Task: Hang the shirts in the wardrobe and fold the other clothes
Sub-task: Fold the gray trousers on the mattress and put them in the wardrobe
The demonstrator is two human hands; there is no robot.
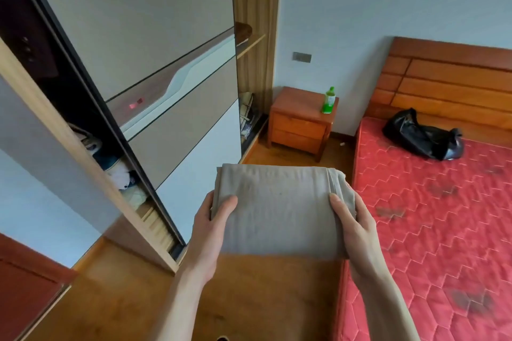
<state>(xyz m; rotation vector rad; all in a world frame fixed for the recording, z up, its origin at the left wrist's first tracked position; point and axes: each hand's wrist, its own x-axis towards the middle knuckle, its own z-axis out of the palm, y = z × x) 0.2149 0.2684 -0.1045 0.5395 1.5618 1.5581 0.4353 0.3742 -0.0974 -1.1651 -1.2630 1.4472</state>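
Two hands are seen out front, and between them a folded grey-beige garment [279, 207] is held flat in the air, above the wooden floor [124, 299]. The left hand [210, 232] is clamped on the left edge, thumb laid on top and fingers tucked beneath; the right hand [357, 232] is gripped on the right edge the same way, thumb on top beside the stacked fold lines. The cloth is carried level, its near edge hanging just ahead of the wrists.

To the right, a bed is seen with a bare red quilted mattress [432, 230] (dark stains are scattered across it) and a wooden headboard [448, 80]. A black plastic bag [424, 138] is slumped on the mattress near the headboard. Against the pale wall, a small wooden nightstand [299, 124] is placed, and a green bottle [329, 100] is stood upright on its top right corner.

To the left, the wardrobe [155, 69] is shown with its sliding door [171, 133] partly drawn back. In the narrow opening, a jumble of clothes [119, 171] is piled, dark and white pieces together. At the far end, open shelves [249, 44] are filled with items that cannot be made out clearly.
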